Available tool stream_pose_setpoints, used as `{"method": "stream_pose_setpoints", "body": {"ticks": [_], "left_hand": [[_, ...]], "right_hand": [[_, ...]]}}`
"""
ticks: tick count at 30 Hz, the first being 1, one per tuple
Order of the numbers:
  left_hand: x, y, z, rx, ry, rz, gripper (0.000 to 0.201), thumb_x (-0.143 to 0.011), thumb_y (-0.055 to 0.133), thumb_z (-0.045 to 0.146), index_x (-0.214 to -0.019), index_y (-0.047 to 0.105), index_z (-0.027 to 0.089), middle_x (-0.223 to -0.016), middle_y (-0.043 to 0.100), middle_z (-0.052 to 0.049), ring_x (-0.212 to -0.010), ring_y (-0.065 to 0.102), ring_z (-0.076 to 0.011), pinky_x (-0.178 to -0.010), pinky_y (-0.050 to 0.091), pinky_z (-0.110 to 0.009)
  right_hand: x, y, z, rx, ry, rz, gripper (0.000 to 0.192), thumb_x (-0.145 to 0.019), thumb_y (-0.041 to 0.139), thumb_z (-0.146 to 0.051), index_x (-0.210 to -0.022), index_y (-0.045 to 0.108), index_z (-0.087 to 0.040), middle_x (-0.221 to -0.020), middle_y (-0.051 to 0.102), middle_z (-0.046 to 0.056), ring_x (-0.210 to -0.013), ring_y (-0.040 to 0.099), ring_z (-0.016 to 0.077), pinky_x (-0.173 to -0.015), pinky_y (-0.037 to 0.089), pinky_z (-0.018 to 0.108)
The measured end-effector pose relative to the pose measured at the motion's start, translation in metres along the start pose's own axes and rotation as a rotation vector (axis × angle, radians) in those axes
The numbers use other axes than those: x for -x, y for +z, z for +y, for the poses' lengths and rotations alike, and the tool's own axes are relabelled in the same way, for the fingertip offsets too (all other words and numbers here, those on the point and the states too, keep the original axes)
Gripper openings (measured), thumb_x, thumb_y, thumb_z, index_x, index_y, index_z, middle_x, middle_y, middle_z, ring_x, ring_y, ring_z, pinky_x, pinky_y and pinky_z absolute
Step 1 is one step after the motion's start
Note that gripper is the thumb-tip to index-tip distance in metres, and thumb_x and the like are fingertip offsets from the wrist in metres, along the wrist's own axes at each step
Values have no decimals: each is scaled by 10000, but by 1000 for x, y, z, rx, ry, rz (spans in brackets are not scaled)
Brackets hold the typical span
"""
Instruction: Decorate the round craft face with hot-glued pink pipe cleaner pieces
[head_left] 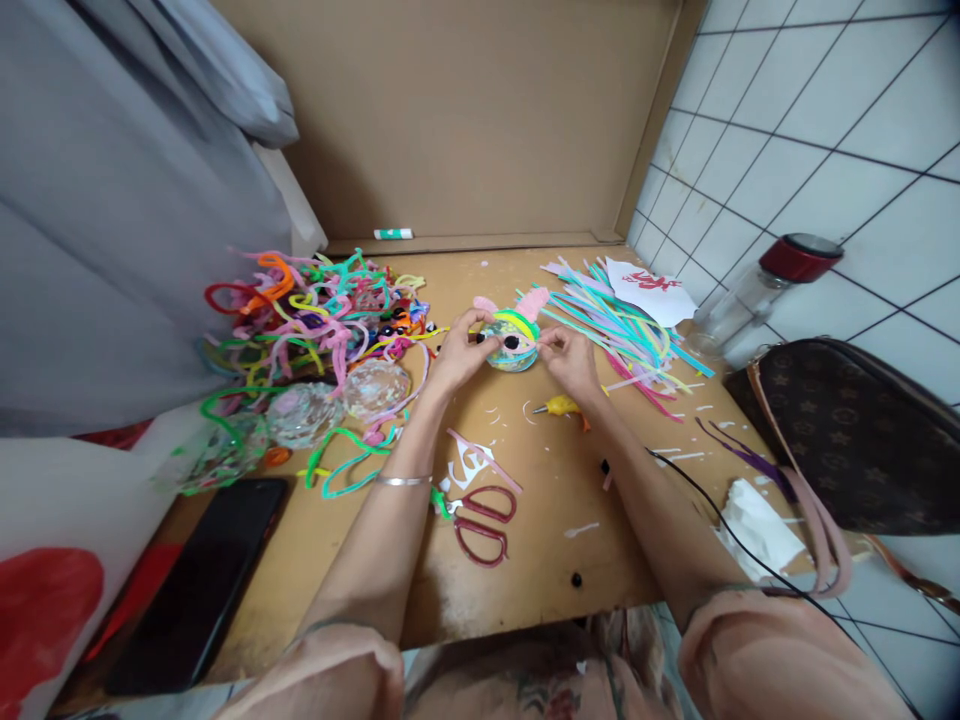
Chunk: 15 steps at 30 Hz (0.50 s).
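Note:
Between my hands, in the middle of the table, is a small clear craft ball (511,357) made up as an animal's head. It has pink fuzzy ears (534,302), a band of yellow and green pipe cleaner across its top, and black eyes (512,342). My left hand (461,352) grips its left side, thumb on the front near an eye. At the ball's right edge, the fingers of my right hand (568,358) are pinched together; what lies between them is too small to make out. A yellow glue gun (562,405) lies below my right hand.
Red-handled scissors (484,525) lie nearer me among paper scraps. Tangled pipe cleaners (322,320) and clear plastic balls (300,412) fill the left; straight pipe cleaners (630,320) lie right. A phone (202,580), bottle (765,290), brown bag (862,430) and black cord (720,510) flank my arms.

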<state>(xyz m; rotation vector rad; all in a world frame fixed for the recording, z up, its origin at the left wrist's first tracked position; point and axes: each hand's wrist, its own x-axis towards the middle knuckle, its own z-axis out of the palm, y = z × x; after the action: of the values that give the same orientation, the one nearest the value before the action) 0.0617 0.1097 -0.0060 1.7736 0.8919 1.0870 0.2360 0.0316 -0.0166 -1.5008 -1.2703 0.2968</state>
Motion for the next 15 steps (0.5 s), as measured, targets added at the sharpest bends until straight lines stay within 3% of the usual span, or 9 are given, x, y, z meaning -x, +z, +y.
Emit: {"method": "stream_pose_setpoints", "body": {"ticks": [6, 15], "left_hand": [[0, 0, 0, 21, -14, -7, 296, -674, 687, 213, -964, 629, 201, -991, 632, -32, -924, 601, -184, -819, 519, -312], [0, -1, 3, 12, -32, -5, 282, -676, 683, 208, -952, 624, 201, -1004, 631, -36, -923, 600, -183, -835, 509, -317]], "right_hand": [[0, 3, 2, -120, 10, -11, 49, -648, 600, -212, -698, 599, -210, -719, 636, -4, -732, 610, 177, -766, 502, 330], [0, 2, 3, -66, -29, -7, 131, -641, 564, -212, -685, 687, -206, -764, 664, 25, -748, 612, 190, -770, 498, 347]]}}
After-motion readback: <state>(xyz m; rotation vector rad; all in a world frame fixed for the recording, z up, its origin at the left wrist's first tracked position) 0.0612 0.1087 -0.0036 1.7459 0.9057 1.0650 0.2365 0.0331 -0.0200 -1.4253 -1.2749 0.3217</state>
